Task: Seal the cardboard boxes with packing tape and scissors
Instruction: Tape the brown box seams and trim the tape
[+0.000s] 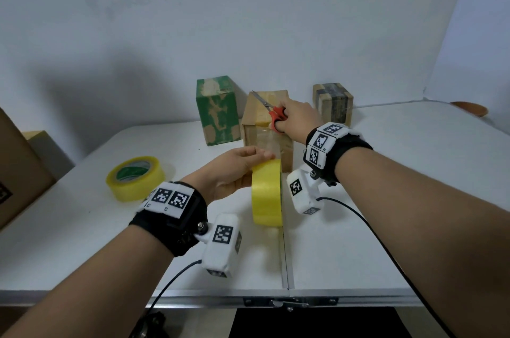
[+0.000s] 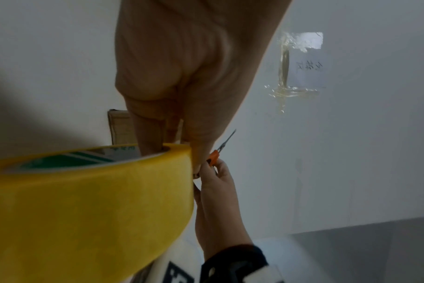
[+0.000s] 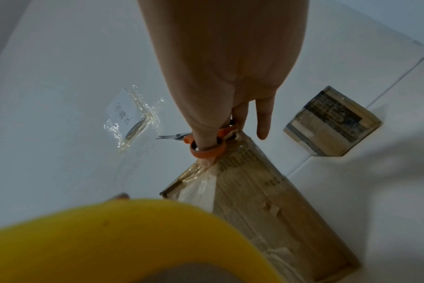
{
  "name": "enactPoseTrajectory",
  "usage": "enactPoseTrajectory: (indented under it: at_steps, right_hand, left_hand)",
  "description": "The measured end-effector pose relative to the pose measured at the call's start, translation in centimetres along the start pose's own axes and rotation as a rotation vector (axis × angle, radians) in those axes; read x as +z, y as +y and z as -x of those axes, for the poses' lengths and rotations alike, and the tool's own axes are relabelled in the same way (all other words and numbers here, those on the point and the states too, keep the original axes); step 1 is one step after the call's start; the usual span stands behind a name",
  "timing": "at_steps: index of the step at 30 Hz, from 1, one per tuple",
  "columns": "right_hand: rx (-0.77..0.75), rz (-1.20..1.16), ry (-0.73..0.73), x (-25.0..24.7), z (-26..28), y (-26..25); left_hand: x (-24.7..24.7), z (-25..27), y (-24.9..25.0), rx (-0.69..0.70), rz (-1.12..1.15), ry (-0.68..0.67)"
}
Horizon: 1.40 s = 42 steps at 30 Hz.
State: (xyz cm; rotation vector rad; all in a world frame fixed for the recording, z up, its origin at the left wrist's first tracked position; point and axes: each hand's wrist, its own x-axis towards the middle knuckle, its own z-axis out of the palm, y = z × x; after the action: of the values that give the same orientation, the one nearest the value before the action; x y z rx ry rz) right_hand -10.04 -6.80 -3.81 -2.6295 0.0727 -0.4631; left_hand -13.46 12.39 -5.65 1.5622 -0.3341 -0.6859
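Yellow tape roll point(image 1: 267, 194) gripped in my left hand point(image 1: 231, 172); right hand point(image 1: 296, 121) grasps scissors point(image 1: 271, 111), whose blades could snag the slack tape.

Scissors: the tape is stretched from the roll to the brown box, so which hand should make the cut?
Right. The right hand already grips the scissors beside the brown box, near the stretched tape. The left hand is busy holding the yellow roll.

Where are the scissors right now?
In the head view the red-handled scissors are in the person's right hand, held over the top of the middle brown cardboard box, blades pointing up and left toward the green box.
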Motion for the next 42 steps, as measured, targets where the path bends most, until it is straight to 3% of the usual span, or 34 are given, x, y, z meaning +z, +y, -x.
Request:
enactPoseTrajectory:
  at_steps: [4,7,9,12,19,23,26,34,42]
  right_hand:
    - [-0.004,-0.188,-0.025,-0.1,0.1,0.5]
    - [0.027,-0.427,0.156,-1.0,0.4,0.7]
    - [0.061,-0.541,0.189,-1.9,0.7,0.5]
    - [0.138,-0.706,-0.035,-3.3,1.5,0.3]
    - [0.226,-0.554,-0.799,-5.9,2.3,1.8]
    - [0.366,-0.311,-0.935,-6.1,3.1,2.4]
    - [0.435,-0.253,-0.973,-5.5,3.0,2.8]
    - [0.387,-0.328,-0.936,-4.6,2.2,1.2]
    - [0.280,-0.170,-0.938,-5.2,2.1,1.3]
  left_hand:
    - [-0.3,-0.2,-0.4,-0.010,0.054,0.014]
    - [-0.1,-0.5,-0.4,-0.016,0.030,0.010]
    - [-0.1,-0.7,-0.4,-0.014,0.020,0.009]
    - [-0.3,-0.8,-0.5,-0.016,0.037,0.003]
    - [0.0,-0.6,-0.5,-0.012,0.068,0.030]
    - [-0.1,-0.5,-0.5,-0.013,0.059,0.036]
    - [-0.1,-0.4,-0.6,-0.006,0.051,0.040]
    - [-0.2,-0.5,-0.5,-0.011,0.064,0.038]
    - [-0.3,-0.7,-0.5,-0.019,0.067,0.001]
